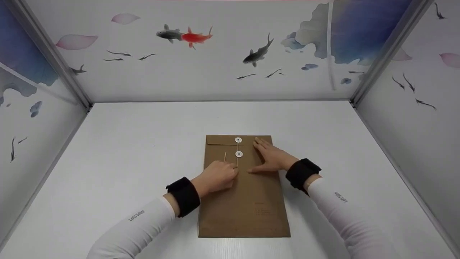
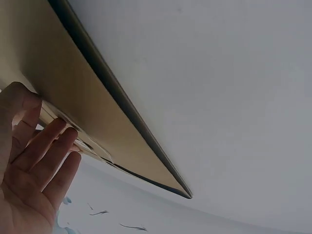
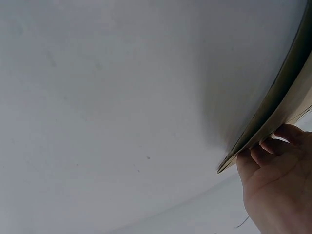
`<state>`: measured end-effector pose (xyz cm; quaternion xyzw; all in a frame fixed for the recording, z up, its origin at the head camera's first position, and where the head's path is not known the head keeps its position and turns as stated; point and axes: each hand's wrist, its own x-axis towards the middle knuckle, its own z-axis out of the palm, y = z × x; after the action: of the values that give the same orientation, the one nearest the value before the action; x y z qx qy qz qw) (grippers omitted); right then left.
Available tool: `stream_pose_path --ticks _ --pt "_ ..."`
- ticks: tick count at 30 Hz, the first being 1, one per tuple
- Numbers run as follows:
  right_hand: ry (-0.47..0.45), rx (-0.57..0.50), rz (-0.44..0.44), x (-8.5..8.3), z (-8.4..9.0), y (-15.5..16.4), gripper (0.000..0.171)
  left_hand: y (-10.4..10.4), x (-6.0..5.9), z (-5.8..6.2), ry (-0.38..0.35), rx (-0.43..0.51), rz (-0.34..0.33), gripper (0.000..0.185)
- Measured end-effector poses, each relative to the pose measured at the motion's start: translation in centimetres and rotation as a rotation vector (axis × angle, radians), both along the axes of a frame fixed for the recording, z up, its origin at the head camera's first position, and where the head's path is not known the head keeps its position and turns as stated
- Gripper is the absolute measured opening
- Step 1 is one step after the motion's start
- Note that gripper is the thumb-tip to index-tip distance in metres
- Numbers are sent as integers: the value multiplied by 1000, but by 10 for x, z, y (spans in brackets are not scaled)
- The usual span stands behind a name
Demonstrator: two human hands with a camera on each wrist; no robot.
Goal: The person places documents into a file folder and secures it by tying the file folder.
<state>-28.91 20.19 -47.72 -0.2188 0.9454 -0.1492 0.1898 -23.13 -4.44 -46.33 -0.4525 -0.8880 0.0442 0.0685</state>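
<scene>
A brown paper document envelope (image 1: 230, 212) lies upright to me on the white table, its flap (image 1: 221, 140) folded down at the far end. One white button disc (image 1: 238, 140) is on the flap and another disc (image 1: 239, 154) is just below. A thin white string (image 1: 237, 160) runs from the discs to my left hand (image 1: 218, 175), which pinches it between thumb and index finger; a loose end stands above the knuckles. My right hand (image 1: 274, 158) rests on the envelope's right side with fingers spread. In the right wrist view, the fingertips (image 3: 247, 163) touch the envelope's surface near its edge.
The white table (image 1: 143, 136) surrounds the envelope. Panels printed with fish and leaves stand at the back (image 1: 215, 72), left and right, joined by grey metal posts (image 1: 391, 46). Black bands (image 1: 184, 196) circle both wrists, above white sleeves.
</scene>
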Motion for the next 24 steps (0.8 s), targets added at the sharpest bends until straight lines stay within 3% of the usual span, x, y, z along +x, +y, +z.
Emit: stream_pose_path --ticks 12,20,24 --pt "11 16 4 0 3 -1 116 5 1 -1 57 -2 -31 6" --pt "25 1 -13 -1 5 -3 116 2 5 3 4 5 -2 11" --pt "34 -12 -25 0 2 -2 115 3 9 6 20 1 -11 15"
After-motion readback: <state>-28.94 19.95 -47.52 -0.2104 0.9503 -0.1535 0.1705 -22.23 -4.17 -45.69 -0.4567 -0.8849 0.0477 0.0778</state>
